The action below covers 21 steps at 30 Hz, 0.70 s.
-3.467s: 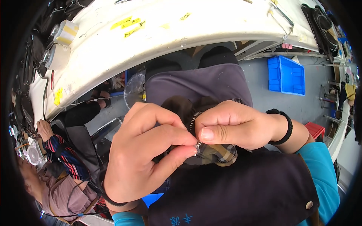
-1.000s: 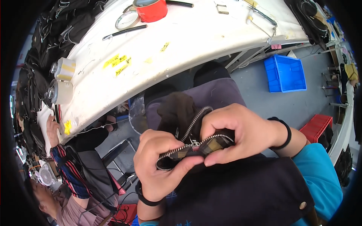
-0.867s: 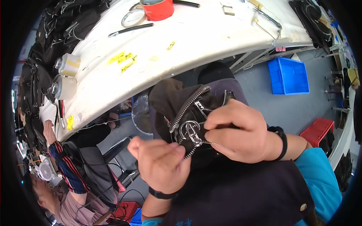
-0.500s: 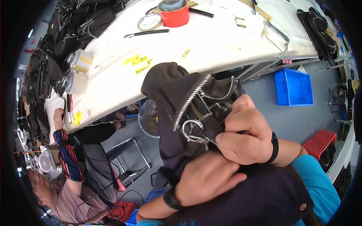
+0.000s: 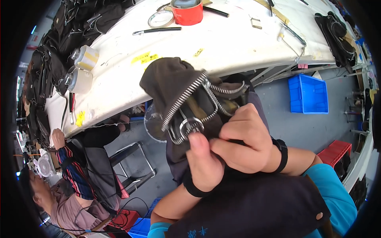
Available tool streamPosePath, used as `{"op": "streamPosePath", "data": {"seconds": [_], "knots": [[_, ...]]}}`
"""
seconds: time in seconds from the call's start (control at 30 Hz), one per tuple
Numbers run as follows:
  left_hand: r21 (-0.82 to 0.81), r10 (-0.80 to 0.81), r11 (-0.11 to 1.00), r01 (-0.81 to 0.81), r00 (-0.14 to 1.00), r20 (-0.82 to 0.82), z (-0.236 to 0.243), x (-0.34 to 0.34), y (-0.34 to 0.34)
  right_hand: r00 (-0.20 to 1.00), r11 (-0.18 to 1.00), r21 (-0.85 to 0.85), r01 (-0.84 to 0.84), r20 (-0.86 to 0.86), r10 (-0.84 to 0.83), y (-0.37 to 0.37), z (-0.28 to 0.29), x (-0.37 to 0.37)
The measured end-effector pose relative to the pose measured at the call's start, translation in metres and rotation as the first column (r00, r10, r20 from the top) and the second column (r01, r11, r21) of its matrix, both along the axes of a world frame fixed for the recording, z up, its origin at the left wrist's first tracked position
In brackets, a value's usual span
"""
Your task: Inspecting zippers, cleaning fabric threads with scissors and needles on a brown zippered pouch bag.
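Note:
A dark fabric bag with silvery zipper teeth lies over my lap, its far end against the table edge. The zipped opening gapes, showing part of the inside. A shiny metal ring sits at the near side of that opening. My left hand holds the bag just below the ring, thumb up and pressed close to it; the other fingers are hidden underneath. My right hand is closed on the bag's near right part, fingers curled. Its fingertips meet the left hand beside the ring.
On the white table are a red tape roll, a black-handled brush and two jars. Dark bags are piled left. A co-worker's sleeve shows there. A blue crate stands on the floor at right.
My left hand has come up from beneath my right hand to the ring, thumb now raised. The bag has shifted left and its opening has turned. My right hand stays closed on it.

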State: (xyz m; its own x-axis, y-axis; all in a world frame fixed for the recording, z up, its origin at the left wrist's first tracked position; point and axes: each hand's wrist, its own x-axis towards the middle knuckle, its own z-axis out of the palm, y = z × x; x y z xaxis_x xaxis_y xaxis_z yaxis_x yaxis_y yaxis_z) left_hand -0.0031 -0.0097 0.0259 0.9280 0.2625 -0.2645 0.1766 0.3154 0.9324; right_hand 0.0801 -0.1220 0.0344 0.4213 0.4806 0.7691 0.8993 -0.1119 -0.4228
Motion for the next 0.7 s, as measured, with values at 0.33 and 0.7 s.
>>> {"op": "streamPosePath", "data": {"seconds": [0.33, 0.7], "knots": [[-0.684, 0.155, 0.688, 0.244, 0.871, 0.467, 0.037, 0.011, 0.034, 0.945, 0.949, 0.092, 0.3, 0.11, -0.309, -0.055, -0.025, 0.026], [-0.911, 0.33, 0.409, 0.057, 0.921, 0.206, 0.039, -0.011, 0.058, 0.962, 0.963, 0.125, 0.241, 0.105, -0.254, -0.055, -0.004, 0.025]]}}
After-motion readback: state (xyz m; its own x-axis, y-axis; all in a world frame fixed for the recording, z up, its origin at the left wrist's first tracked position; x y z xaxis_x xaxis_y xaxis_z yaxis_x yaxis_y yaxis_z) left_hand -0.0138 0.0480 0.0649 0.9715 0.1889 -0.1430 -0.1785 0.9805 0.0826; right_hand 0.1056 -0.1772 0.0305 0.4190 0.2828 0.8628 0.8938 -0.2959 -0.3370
